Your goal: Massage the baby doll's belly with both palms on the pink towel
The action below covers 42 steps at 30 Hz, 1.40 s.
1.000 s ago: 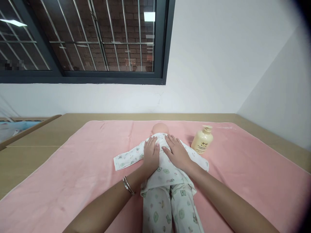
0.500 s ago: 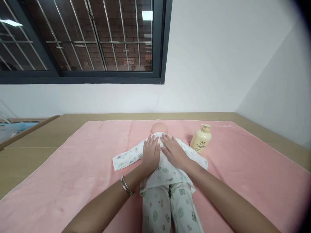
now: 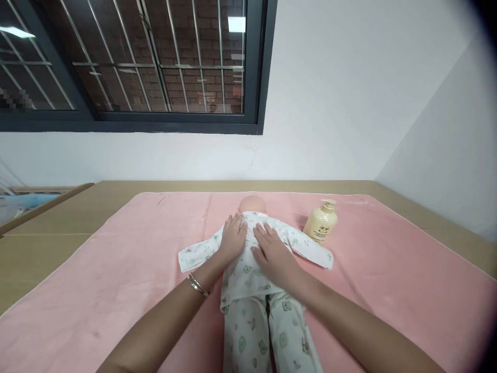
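A baby doll point(image 3: 248, 269) in white pyjamas with green and brown prints lies stretched out, its bald head point(image 3: 252, 204) at the far end and its sleeves spread to both sides. My left hand point(image 3: 234, 235) rests flat on the upper left of the doll's top, fingers pointing away from me. On the right side of the torso lies my right hand point(image 3: 275, 255), palm down with fingers extended and the thumb apart. Neither hand grips anything. The doll's face is not visible, and its hands are hidden by the sleeves.
A pale yellow pump bottle point(image 3: 321, 223) stands right of the doll, close to its sleeve. Pink cloth point(image 3: 135, 290) covers most of the wooden surface point(image 3: 70, 210). Behind are a white wall and a barred window point(image 3: 163, 67). Light blue fabric point(image 3: 31, 200) shows at far left.
My left hand has shifted a little left. My right hand has slid down the torso toward me, so the hands are farther apart and more of the doll's right-side sleeve shows.
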Each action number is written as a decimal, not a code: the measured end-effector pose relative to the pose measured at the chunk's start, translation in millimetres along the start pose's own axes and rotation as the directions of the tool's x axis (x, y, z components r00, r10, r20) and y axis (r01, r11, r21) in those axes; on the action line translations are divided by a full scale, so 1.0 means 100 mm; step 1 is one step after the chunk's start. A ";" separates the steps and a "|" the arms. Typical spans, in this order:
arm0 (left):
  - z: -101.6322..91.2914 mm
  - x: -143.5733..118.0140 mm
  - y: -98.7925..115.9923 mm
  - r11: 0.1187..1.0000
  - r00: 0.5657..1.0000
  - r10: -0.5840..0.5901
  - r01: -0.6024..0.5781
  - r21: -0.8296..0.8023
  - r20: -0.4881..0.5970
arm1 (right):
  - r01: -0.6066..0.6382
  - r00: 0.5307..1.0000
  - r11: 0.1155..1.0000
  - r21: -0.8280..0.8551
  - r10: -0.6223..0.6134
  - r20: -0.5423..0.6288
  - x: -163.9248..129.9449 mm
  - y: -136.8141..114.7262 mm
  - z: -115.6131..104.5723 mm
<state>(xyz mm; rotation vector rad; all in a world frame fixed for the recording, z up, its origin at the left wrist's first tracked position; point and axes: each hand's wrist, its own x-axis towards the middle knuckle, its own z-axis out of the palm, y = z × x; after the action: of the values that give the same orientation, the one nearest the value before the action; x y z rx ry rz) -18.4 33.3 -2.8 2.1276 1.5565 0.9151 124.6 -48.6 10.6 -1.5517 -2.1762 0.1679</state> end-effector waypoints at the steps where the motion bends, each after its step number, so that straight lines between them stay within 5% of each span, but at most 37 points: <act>1: 0.02 -0.06 0.04 0.999 0.999 0.033 -0.033 0.019 -0.024 | -0.028 1.000 0.998 0.047 0.028 -0.003 0.05 0.09 0.00; 7: 0.07 -0.46 0.39 0.967 0.970 0.245 -0.244 0.067 -0.002 | -0.165 0.986 0.979 0.118 0.167 -0.009 0.31 0.54 -0.03; 10: 0.04 -0.38 0.35 0.980 0.980 0.197 -0.196 0.045 -0.018 | -0.158 0.987 0.987 0.003 0.158 -0.038 0.21 0.35 -0.01; 15: 0.02 -0.15 0.13 0.992 0.992 0.118 -0.120 -0.028 -0.049 | 0.029 0.998 0.989 -0.145 -0.038 -0.058 -0.03 -0.07 0.03; 24: 0.14 -0.20 0.10 0.988 0.981 0.149 -0.152 -0.015 -0.128 | -0.043 0.996 0.995 0.088 0.049 -0.075 0.25 0.44 0.03; 32: 0.10 -0.17 0.08 0.994 0.989 0.113 -0.111 0.025 -0.092 | -0.131 0.990 0.991 -0.005 0.130 -0.047 0.07 0.15 0.05; 36: 0.07 -0.16 0.09 0.988 0.990 0.126 -0.121 0.092 -0.058 | -0.045 0.999 0.997 -0.060 0.044 -0.012 -0.04 -0.02 0.04; 42: 0.11 -0.42 0.29 0.943 0.986 0.157 -0.131 0.305 -0.063 | -0.083 0.996 0.993 0.088 0.084 -0.009 0.23 0.38 -0.01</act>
<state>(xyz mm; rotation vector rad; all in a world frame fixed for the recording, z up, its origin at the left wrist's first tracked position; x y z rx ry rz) 1.6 -14.6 -5.1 2.4708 1.6928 0.8726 151.9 -13.5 5.0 -1.5914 -2.0668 0.2764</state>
